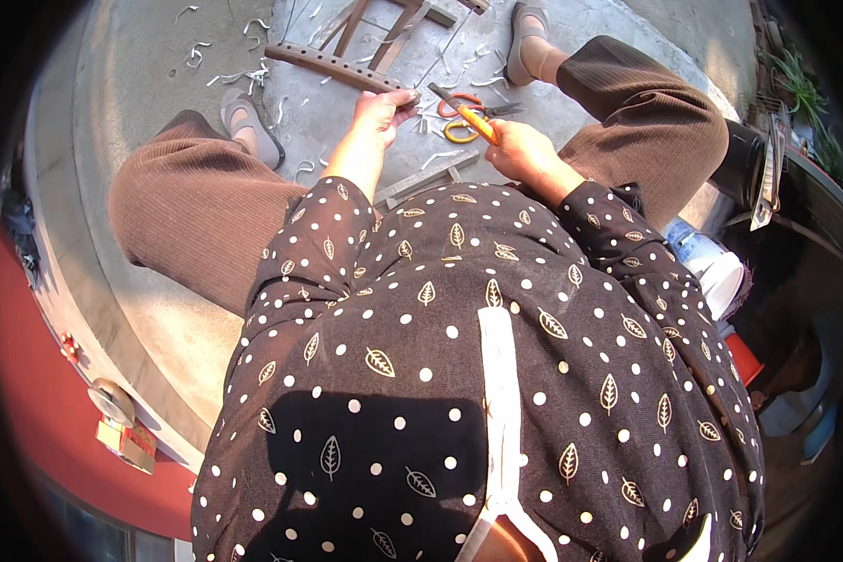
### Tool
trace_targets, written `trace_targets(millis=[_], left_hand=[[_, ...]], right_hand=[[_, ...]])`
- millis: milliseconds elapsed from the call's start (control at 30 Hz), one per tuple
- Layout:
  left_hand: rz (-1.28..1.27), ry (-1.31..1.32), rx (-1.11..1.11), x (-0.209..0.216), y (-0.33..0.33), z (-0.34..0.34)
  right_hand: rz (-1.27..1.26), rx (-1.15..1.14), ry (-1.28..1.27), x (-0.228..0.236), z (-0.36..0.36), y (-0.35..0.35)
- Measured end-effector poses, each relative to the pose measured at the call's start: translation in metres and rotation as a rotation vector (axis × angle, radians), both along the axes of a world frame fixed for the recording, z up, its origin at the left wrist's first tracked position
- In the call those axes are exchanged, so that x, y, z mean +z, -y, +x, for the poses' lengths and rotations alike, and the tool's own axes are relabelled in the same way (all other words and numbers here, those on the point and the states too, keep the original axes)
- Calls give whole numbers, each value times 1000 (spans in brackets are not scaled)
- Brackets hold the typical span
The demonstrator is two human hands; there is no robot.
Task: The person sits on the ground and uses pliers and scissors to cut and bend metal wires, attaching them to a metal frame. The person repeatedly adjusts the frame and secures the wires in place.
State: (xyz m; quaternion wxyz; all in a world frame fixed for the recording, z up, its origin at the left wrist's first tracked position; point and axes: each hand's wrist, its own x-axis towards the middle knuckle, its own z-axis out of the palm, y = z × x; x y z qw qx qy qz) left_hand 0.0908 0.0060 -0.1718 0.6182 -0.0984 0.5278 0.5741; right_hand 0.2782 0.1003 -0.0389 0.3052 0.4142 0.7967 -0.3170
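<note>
My left hand [380, 116] is closed around the near end of a brown wooden frame [332, 67], whose front rail has a row of small holes. In my right hand [526, 155] is a yellow-handled tool [479, 125] with a short dark blade. The blade points up and left, a little apart from the rail's end; its exact kind cannot be made out. Scissors [504, 110] lie on the ground behind the tool, with orange-red and yellow handle loops beside it, partly covered by it. Cut white strips [253, 75] are scattered around the frame.
My legs are spread to either side, with grey shoes [525, 42] on the concrete. Close to my lap lies a grey slatted piece [428, 178]. At right stand a white bucket [721, 281], a red container [743, 359] and green plants [801, 89]. A red surface [28, 365] runs along the left.
</note>
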Motion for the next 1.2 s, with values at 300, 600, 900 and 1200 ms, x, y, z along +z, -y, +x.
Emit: trace_targets(millis=[300,600,900,1200], left_hand=[[-86,11,-21,-2,-5,-2],[-178,-11,-67,11,-9,-5],[-217,-8,-54,18,-12,-4],[-243,-30,-53,20,-9,-11]], right_hand=[[-436,-355,32,-56,-4,-17],[-265,-156,173,-59,-15,-26],[-113,21,36,-77,-6,-36],[-78,59,-134,-60,-11,-30]])
